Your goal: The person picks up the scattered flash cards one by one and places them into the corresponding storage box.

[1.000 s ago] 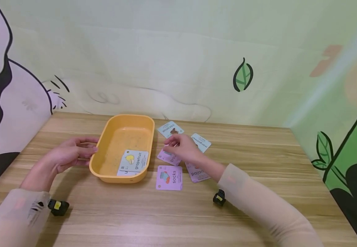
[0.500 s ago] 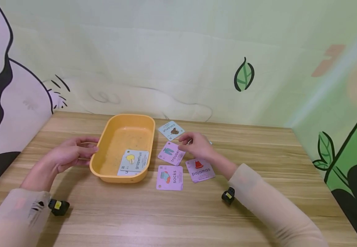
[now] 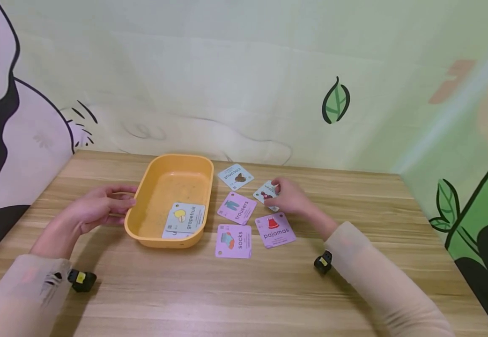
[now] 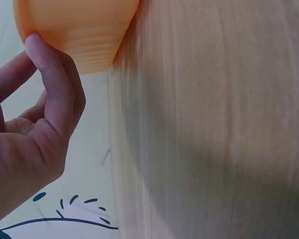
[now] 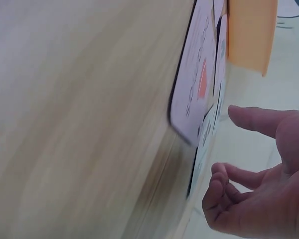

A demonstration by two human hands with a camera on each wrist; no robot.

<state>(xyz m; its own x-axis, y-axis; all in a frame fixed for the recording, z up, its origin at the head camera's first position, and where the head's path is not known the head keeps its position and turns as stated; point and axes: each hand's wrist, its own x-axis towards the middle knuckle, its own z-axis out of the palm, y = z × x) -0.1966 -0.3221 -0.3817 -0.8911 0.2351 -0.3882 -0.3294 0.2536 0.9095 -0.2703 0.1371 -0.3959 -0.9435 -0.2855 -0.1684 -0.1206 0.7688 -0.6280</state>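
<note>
My left hand (image 3: 96, 208) rests its fingertips against the left side of a yellow plastic tray (image 3: 155, 187), fingers loosely bent; in the left wrist view, one fingertip touches the tray's outer wall (image 4: 84, 30). My right hand (image 3: 291, 196) hovers at the right edge of a pale blue mangosteen card (image 3: 263, 191) and partly covers it. Thumb and fingers are spread apart with nothing between them, as the right wrist view also shows. Around that card lie a blue coconut card (image 3: 235, 176) and purple cards: trousers (image 3: 236, 207), pajamas (image 3: 275, 230) and socks (image 3: 233, 241).
Inside the tray, at its near right corner, a grapefruit card (image 3: 186, 217) overlaps another pale card (image 3: 172, 234). Everything stands on a wood-grain table (image 3: 176, 285). A printed cloth backdrop (image 3: 244, 84) rises behind the table's far edge.
My right hand has moved rightward from above the trousers card to the mangosteen card, uncovering the trousers and pajamas cards. The left hand stays on the tray.
</note>
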